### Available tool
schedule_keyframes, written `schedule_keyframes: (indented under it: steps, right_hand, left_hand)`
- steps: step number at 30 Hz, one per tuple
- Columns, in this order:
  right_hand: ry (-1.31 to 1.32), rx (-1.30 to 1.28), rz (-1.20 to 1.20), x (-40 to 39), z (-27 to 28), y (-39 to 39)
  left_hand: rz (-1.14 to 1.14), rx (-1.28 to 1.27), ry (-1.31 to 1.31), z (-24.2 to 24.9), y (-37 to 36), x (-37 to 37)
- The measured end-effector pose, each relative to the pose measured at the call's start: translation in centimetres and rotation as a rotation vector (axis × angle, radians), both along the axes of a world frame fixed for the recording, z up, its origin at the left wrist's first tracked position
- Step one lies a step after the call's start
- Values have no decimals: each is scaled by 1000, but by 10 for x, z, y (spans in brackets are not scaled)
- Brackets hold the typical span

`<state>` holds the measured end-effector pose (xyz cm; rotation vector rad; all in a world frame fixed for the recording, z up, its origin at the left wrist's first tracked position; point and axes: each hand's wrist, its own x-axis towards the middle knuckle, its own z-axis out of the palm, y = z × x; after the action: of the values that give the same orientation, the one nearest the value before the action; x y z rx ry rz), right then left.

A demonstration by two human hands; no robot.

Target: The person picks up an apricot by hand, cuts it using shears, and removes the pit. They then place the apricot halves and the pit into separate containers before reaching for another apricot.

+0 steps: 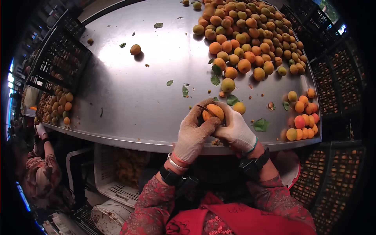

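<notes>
My left hand [192, 133], in a white glove stained brown over the fingers, is closed at the left side of an orange apricot [213, 112]. From the other side, my right hand [237, 127], in a whiter glove, is closed around the same apricot. A thin dark strip like a small blade [207, 110] slants across the fruit from my left fingers; its handle is hidden. Both hands are over the front edge of a metal table [133, 102]. Just beyond them lie a yellow apricot [239, 107] and a green leaf [232, 100].
A large heap of apricots [250, 39] covers the back right. A smaller group [301, 121] sits at the right corner. One apricot [135, 49] lies alone, back left. Black crates [58, 55] flank the table. Another person's gloved hand [40, 131] is at far left.
</notes>
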<state>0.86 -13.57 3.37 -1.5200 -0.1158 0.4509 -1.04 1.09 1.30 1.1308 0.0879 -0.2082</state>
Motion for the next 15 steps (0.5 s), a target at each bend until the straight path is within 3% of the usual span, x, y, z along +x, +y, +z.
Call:
schedule_keyframes:
  steps: [4, 7, 10, 11, 13, 15]
  right_hand:
    - [159, 38, -32, 2, 12, -2]
    - [300, 146, -64, 3, -3, -17]
    - [159, 356, -165, 1, -5, -11]
    - [-13, 299, -229, 5, -10, -8]
    - [206, 198, -159, 2, -2, -19]
    - [116, 111, -225, 2, 1, -9]
  left_hand:
    - [4, 49, -7, -7, 3, 0]
    - [50, -180, 140, 0, 2, -6]
    - [72, -291, 237, -1, 2, -2]
    - [79, -309, 254, -9, 2, 1]
    - [93, -560, 200, -9, 6, 4]
    - [114, -666, 190, -5, 10, 5]
